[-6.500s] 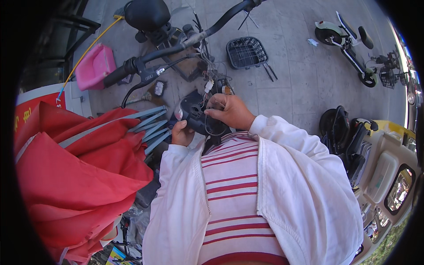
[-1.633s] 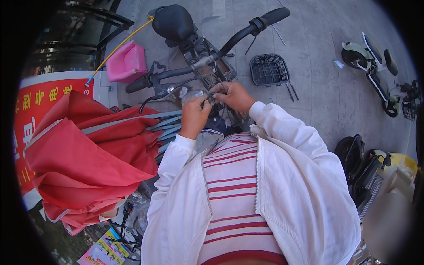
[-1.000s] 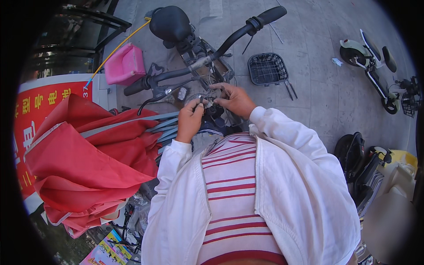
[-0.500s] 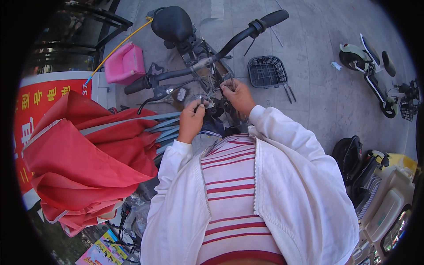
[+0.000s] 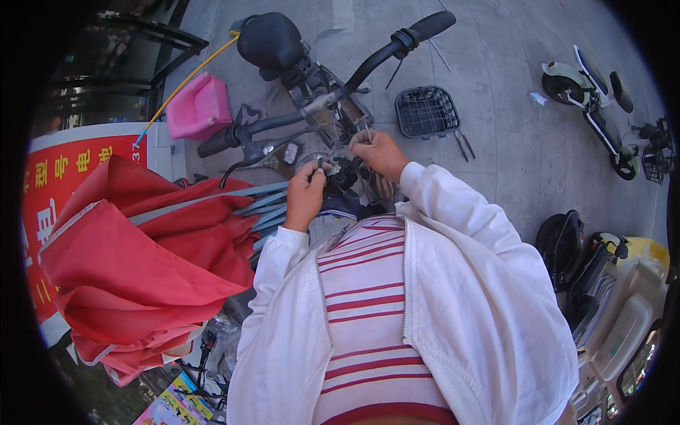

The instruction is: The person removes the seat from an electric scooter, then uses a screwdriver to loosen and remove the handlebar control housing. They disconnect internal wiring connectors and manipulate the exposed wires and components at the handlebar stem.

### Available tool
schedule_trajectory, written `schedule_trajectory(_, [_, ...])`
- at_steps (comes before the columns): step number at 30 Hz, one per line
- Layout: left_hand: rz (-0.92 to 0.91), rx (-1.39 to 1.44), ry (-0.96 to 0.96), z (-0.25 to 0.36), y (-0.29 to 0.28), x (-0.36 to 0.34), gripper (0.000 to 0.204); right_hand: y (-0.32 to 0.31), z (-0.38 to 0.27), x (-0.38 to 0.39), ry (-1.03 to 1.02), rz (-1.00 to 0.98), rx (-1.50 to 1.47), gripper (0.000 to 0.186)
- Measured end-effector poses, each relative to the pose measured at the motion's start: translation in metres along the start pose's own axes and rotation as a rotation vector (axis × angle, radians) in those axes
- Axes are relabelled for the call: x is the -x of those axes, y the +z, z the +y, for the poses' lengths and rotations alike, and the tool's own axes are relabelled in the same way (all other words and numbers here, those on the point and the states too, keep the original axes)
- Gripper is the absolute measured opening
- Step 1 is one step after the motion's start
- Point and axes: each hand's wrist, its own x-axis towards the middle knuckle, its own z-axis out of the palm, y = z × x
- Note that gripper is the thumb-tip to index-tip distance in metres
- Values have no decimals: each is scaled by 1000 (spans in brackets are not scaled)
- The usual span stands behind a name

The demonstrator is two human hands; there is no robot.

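Below the bent black handlebar of a stripped electric scooter, both my hands work close together at its front. My left hand is closed, thumb and finger pinching a small dark piece too small to name. To its right, my right hand is closed too, its fingertips pinched on what look like thin wires. More loose wires and a clear plastic-looking part lie between the hands. The black saddle stands beyond the handlebar. My fingers partly hide the parts behind them.
A folded red umbrella with grey ribs lies close by my left arm. Beyond it are a pink seat and a yellow pole. A black wire basket stands on the paving at right; a small scooter is farther right.
My right hand has shifted slightly left and turned a little, still pinched. My left hand keeps its pinch almost in place. The whole view has moved slightly.
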Motion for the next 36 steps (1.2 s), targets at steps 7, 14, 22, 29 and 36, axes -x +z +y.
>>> schedule_trajectory(7, [-14,49,-54,-5,-2,-2,18,2,-2,-1,28,-63,-7,20])
schedule_trajectory(14, [17,162,-74,-9,7,-4,15,3,-2,-9,25,-97,24,18])
schedule_trajectory(22, [199,23,8,-12,26,-13,20,7,-4,-11,-188,-31,175,14])
schedule_trajectory(29, [238,-173,35,14,30,-11,22,3,-19,-1,-169,-55,177,12])
schedule_trajectory(36, [229,-182,122,10,28,-15,22,2,-9,-6,-169,-66,121,15])
